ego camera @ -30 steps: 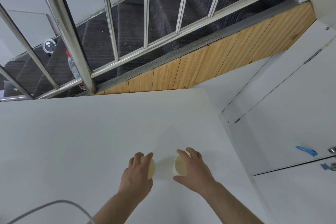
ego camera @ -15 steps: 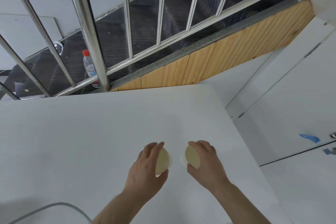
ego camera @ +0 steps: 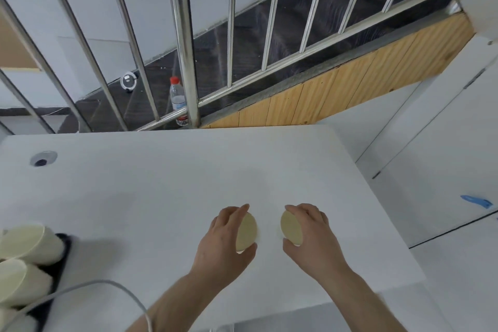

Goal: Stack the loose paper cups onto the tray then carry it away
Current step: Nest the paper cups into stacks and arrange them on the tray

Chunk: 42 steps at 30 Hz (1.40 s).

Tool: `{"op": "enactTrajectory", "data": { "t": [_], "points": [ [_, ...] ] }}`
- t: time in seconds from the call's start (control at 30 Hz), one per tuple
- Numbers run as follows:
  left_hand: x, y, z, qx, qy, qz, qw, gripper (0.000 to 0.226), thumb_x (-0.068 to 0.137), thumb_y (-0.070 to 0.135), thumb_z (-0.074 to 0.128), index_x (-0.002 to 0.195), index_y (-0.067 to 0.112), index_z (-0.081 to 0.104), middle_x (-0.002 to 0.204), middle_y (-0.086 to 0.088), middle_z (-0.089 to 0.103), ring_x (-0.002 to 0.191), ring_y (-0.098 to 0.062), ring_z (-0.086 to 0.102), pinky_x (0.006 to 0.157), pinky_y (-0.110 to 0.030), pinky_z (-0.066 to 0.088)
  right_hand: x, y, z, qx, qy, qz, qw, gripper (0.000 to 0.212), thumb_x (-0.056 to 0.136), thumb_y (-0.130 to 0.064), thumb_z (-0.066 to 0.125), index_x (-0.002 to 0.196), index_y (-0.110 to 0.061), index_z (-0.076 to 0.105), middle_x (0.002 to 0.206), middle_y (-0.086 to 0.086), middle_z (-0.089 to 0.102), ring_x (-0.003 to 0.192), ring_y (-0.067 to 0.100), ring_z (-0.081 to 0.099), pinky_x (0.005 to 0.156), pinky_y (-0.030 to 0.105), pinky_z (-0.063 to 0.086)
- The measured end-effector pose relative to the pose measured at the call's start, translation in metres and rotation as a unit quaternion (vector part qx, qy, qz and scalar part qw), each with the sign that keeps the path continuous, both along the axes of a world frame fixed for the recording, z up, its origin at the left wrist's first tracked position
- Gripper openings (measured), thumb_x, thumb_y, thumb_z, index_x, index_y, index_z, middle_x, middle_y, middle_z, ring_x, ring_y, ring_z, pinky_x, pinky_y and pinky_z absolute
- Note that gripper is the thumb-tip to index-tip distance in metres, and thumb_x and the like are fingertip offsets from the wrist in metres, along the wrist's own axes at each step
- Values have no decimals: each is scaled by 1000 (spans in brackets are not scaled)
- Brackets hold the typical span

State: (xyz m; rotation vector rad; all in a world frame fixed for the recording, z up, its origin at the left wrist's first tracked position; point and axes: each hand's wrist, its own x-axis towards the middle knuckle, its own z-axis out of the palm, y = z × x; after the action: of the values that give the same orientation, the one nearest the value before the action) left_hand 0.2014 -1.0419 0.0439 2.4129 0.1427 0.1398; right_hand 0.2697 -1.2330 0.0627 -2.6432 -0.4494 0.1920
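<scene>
1. Head view looks down on our two bare hands over a white table [ego camera: 134,191]; our left hand [ego camera: 223,242] curls its fingers and thumb round one paper cup [ego camera: 245,232], its cream opening turned towards the other hand.
2. Our right hand [ego camera: 312,237] grips a second paper cup [ego camera: 291,228] the same way, fingers over the top and thumb underneath; its opening faces left, so the two mouths face each other with a gap of table between them.
3. We cannot tell whether either cup touches the table or is held just above it.
4. At the left edge a black tray [ego camera: 63,253] sits on the table, well apart from our hands; several cream cups [ego camera: 29,242] lie on it on their sides, partly cut off by the frame.
5. A grey cable [ego camera: 89,287] loops across the lower left, passing in front of the tray; a round hole [ego camera: 43,159] shows in the table's far left corner.
6. Beyond the table stands a steel railing [ego camera: 183,43]; a plastic bottle [ego camera: 177,100] with a red cap stands behind it on dark stairs, and a wooden panel [ego camera: 336,94] runs below the rail.
</scene>
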Motion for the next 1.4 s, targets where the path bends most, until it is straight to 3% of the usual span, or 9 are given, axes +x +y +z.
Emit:
{"op": "enactTrajectory", "data": {
  "t": [0.33, 0.63, 0.9, 1.1, 1.4],
  "points": [
    [-110, 22, 14, 33, 21, 78, 996, 73, 83, 37, 63, 145, 36, 25, 138, 17, 31, 123, -7, 37, 91, -19, 43, -76, 31, -4, 54, 14, 61, 997, 64, 82, -23, 66, 140, -32, 42, 141, -13, 34, 129, 11, 31, 83, 24, 47],
    [-148, 82, 19, 30, -13, 125, 992, 73, 83, 36, 62, 145, 38, 24, 139, 19, 29, 123, -6, 35, 84, -18, 40, -110, 99, 3, 68, 0, 107, 992, 64, 82, -21, 67, 140, -31, 42, 140, -12, 34, 130, 11, 30, 87, 23, 45],
    [-194, 235, 19, 13, -44, 188, 981, 73, 81, 33, 66, 144, 34, 30, 139, 14, 35, 126, -6, 37, 89, -19, 40, -141, 256, 10, 78, -2, 143, 987, 63, 82, -20, 67, 140, -31, 43, 139, -13, 35, 129, 11, 31, 87, 24, 44],
    [-220, 340, 24, 4, -48, 190, 981, 72, 79, 29, 68, 143, 30, 34, 139, 11, 38, 127, -10, 39, 99, -28, 41, -162, 359, 16, 94, 0, 141, 986, 63, 81, -18, 68, 139, -30, 45, 137, -13, 37, 128, 12, 32, 86, 25, 41],
    [-227, 398, 26, -15, -68, 210, 975, 73, 81, 25, 70, 144, 28, 33, 133, 8, 38, 114, -9, 45, 85, -15, 37, -178, 409, 27, 103, -8, 173, 980, 62, 83, -21, 67, 139, -32, 44, 137, -17, 35, 129, 5, 29, 86, 20, 37]
  ]
}}
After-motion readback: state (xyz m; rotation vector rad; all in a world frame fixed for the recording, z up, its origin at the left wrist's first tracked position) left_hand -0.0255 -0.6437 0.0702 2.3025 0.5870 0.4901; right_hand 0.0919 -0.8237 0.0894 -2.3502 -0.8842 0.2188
